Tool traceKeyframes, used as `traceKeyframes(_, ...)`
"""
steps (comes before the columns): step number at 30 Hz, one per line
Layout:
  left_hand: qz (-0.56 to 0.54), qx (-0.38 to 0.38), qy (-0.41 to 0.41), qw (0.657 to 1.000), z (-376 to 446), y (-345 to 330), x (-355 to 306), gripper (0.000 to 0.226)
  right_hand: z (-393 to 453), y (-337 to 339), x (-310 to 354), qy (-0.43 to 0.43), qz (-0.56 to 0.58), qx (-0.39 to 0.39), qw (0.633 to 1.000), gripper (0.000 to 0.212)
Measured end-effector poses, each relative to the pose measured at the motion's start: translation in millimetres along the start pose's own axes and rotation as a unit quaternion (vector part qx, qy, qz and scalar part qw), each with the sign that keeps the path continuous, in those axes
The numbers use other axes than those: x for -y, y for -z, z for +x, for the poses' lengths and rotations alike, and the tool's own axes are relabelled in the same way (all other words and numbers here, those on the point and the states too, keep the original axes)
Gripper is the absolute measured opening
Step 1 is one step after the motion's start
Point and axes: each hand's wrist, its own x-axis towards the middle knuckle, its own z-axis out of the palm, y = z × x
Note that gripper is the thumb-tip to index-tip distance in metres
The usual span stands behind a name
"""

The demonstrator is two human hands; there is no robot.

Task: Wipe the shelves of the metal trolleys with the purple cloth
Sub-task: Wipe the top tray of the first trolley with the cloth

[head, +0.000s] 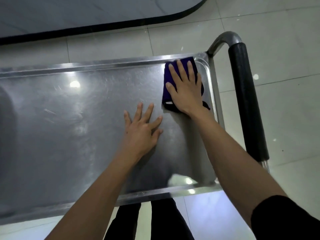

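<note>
Right hand point(186, 90) flat, fingers spread, pressing purple cloth point(168, 90) into far right corner of top shelf point(69, 118). Left hand point(142, 130) flat on bare metal, holding nothing. Unwiped length lying leftward, along shelf's long axis.

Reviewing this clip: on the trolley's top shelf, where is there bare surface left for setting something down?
The widest bare stretch of the top shelf runs from the left hand to the left image edge, between far and near rims. The far right corner by the black handle is taken: the right hand presses the purple cloth flat there.
</note>
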Motion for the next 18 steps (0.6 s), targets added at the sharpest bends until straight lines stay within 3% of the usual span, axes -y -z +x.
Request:
traceKeyframes(10,-0.003,0.024,-0.003,1.000,-1.4,18.8,-6.9,0.050,-275.5,-38.7,4.1,-0.158,-0.018,0.022,0.987,0.062)
traceKeyframes(15,-0.007,0.000,-0.074,0.997,1.9,17.6,-28.2,0.047,-320.8,-54.4,14.5,-0.187,0.023,0.002,0.982,0.058)
traceKeyframes(18,0.008,0.051,-0.114,0.992,5.0,11.8,-57.3,0.064,-319.2,-57.8,13.2,-0.193,0.032,-0.014,0.981,0.057)
